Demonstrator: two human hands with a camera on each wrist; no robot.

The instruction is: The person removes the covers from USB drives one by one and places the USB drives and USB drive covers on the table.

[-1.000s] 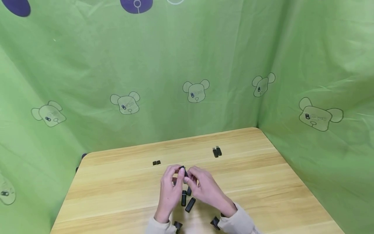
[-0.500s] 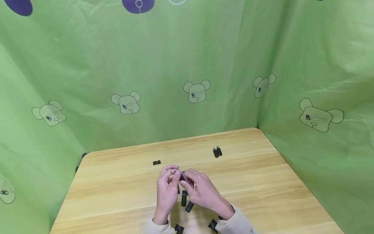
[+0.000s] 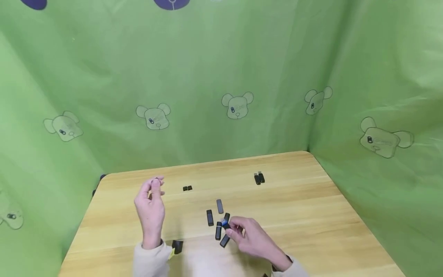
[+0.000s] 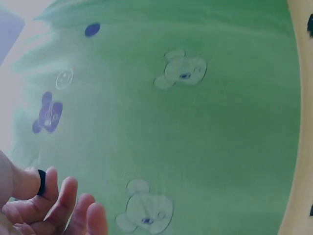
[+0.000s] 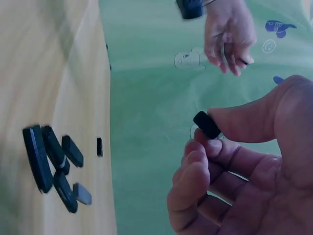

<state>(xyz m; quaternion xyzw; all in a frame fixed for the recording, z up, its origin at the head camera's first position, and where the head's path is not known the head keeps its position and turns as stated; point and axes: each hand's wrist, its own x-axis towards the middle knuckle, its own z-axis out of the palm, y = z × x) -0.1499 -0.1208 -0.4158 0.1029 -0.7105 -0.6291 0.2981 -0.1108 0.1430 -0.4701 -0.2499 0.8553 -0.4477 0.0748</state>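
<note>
Though head view obscures it, black piece, pinched in left hand

Green curtain hangs behind the worktop and down both sides, meeting in a corner at the far right, with soft creases and folds running through it. Outlined bear heads form a loose row across it, and purple prints sit at the top edge. The worktop is pale, streaky wood grain with rounded far corners. A whitish glare lies on its near edge; in the left wrist view, the curtain's upper left is washed out by bright light
</note>
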